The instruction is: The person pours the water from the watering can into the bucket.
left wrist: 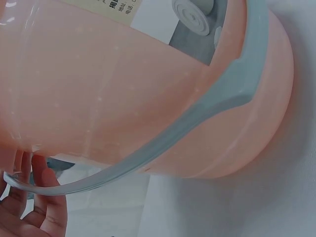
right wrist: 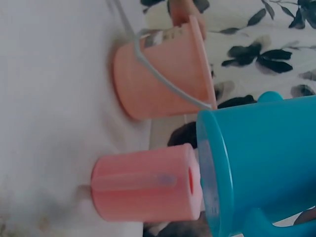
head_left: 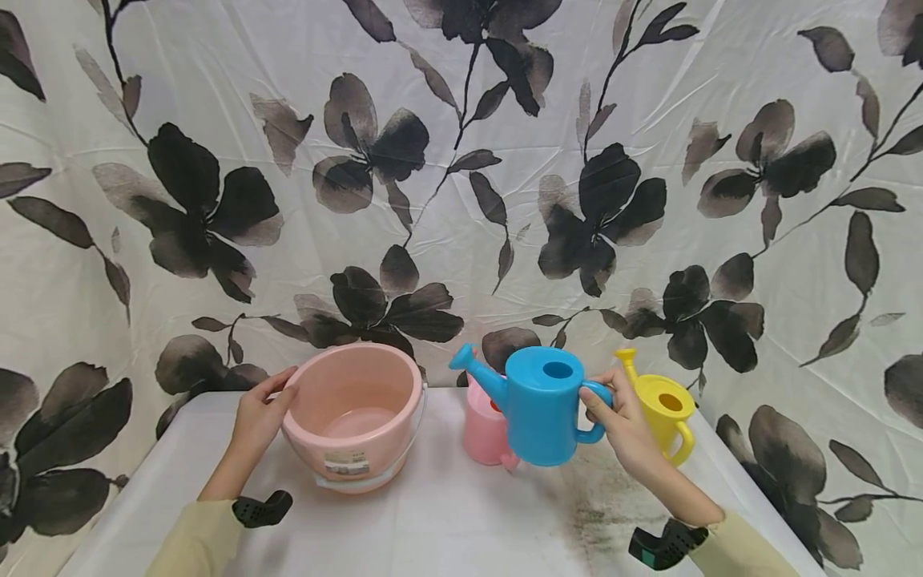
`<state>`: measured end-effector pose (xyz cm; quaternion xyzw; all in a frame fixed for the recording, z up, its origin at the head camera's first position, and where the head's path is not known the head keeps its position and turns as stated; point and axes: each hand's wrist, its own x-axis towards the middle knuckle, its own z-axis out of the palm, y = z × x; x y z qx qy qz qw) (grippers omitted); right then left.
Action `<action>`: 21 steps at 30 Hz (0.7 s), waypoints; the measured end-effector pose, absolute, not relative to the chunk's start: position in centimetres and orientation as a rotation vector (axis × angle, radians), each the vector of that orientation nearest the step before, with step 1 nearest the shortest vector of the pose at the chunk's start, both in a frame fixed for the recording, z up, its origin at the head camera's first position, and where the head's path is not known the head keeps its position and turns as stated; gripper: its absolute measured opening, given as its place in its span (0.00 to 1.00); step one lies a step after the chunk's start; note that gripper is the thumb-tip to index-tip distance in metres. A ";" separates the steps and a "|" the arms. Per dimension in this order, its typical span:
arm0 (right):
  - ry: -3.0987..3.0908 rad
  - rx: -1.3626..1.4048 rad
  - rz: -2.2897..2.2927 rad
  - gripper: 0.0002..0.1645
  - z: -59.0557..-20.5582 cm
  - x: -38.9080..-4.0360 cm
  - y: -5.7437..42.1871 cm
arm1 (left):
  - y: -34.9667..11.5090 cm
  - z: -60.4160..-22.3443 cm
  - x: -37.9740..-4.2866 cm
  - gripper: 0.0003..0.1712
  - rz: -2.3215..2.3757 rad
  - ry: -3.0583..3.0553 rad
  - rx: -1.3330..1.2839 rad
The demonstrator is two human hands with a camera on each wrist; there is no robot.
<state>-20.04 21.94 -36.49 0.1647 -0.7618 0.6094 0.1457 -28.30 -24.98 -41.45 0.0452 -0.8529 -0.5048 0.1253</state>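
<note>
In the head view a pink bucket (head_left: 352,393) stands on the left of the table, slightly tilted, with its pale handle hanging down the front. My left hand (head_left: 263,410) grips its rim on the left side, fingers outside and thumb over the edge. A blue watering can (head_left: 542,425) hangs above the table, its spout pointing left toward the bucket. My right hand (head_left: 622,417) holds it by the handle. Behind it, partly hidden, a pink watering can (head_left: 481,437) stands on the table; the right wrist view shows its body (right wrist: 143,185) beside the bucket (right wrist: 163,74).
A yellow watering can (head_left: 665,409) stands at the right, behind my right forearm. The white-covered table (head_left: 447,521) bears a dark smudge (head_left: 606,505) at right. A floral cloth (head_left: 461,200) hangs at the back.
</note>
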 end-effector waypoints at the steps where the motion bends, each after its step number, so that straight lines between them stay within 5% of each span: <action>1: -2.203 0.485 1.760 0.07 -36.3 -20.2 21.7 | -25.0 -41.4 -28.3 0.28 -1.466 -2.485 0.127; 21: -2.365 0.615 1.839 0.09 -34.2 -23.5 17.6 | -25.1 -41.4 -28.3 0.28 -1.462 -2.473 0.109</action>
